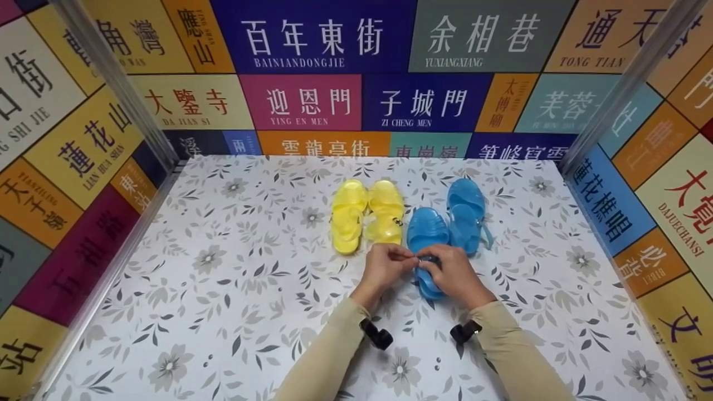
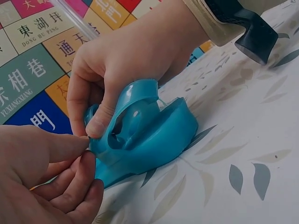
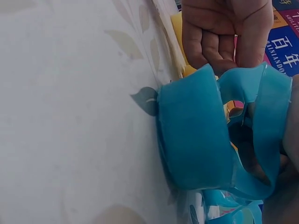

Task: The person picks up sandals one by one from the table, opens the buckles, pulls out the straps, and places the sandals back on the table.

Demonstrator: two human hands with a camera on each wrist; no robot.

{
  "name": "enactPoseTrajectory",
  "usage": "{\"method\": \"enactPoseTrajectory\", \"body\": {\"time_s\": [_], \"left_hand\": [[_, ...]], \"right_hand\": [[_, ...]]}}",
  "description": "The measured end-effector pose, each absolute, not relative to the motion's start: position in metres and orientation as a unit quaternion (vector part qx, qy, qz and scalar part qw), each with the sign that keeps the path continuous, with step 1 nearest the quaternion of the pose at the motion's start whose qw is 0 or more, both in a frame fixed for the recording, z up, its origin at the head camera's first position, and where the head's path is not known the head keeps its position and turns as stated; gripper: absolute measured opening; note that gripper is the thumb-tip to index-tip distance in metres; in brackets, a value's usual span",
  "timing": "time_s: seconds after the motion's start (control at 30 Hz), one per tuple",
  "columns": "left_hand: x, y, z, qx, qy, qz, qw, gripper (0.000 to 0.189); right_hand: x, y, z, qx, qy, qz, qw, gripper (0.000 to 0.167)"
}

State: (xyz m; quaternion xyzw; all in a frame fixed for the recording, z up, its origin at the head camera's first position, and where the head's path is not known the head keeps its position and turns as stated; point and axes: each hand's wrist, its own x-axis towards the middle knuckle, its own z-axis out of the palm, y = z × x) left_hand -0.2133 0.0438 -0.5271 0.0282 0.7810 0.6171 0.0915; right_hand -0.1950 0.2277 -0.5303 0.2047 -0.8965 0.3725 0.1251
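Both hands work on the nearer blue jelly sandal (image 1: 428, 228), which lies sole down on the table with its toe pointing away. My left hand (image 1: 384, 270) pinches the sandal's strap on its left side between thumb and forefinger. From the right, my right hand (image 1: 454, 273) holds the same strap, thumb pressed on it close to the left fingertips. In the left wrist view the ankle strap (image 2: 138, 91) arches over the heel. The pinched strap end is mostly hidden by the fingertips. The heel (image 3: 196, 130) fills the right wrist view.
Just beyond on the right lies the other blue sandal (image 1: 465, 217), its strap (image 1: 487, 236) hanging loose outward. Two yellow sandals, a left one (image 1: 348, 214) and a right one (image 1: 385, 217), lie side by side. Printed panels (image 1: 306, 103) wall in the flowered tabletop (image 1: 250, 312).
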Motion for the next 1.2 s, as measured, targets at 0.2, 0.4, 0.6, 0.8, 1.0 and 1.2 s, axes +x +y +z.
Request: {"method": "enactPoseTrajectory", "body": {"time_s": [0.2, 0.4, 0.6, 0.8, 1.0, 1.2], "left_hand": [[-0.2132, 0.0442, -0.5277, 0.023, 0.773, 0.627, 0.092, 0.007], [-0.2131, 0.0448, -0.5290, 0.013, 0.760, 0.642, 0.099, 0.007], [-0.2117, 0.0469, -0.5283, 0.010, 0.741, 0.665, 0.090, 0.007], [-0.2109, 0.0489, -0.5260, 0.000, 0.737, 0.670, 0.092, 0.006], [-0.2091, 0.0510, -0.5279, -0.014, 0.728, 0.680, 0.090, 0.006], [-0.2078, 0.0530, -0.5257, -0.022, 0.730, 0.678, 0.085, 0.006]], "right_hand": [[-0.1958, 0.2262, -0.5293, 0.202, -0.897, 0.374, 0.124, 0.014], [-0.1965, 0.2263, -0.5293, 0.200, -0.896, 0.378, 0.118, 0.014], [-0.1970, 0.2274, -0.5292, 0.208, -0.894, 0.376, 0.125, 0.014], [-0.1985, 0.2277, -0.5290, 0.207, -0.890, 0.382, 0.134, 0.015], [-0.1974, 0.2271, -0.5292, 0.208, -0.890, 0.384, 0.134, 0.015], [-0.1970, 0.2259, -0.5317, 0.207, -0.891, 0.381, 0.134, 0.016]]}}
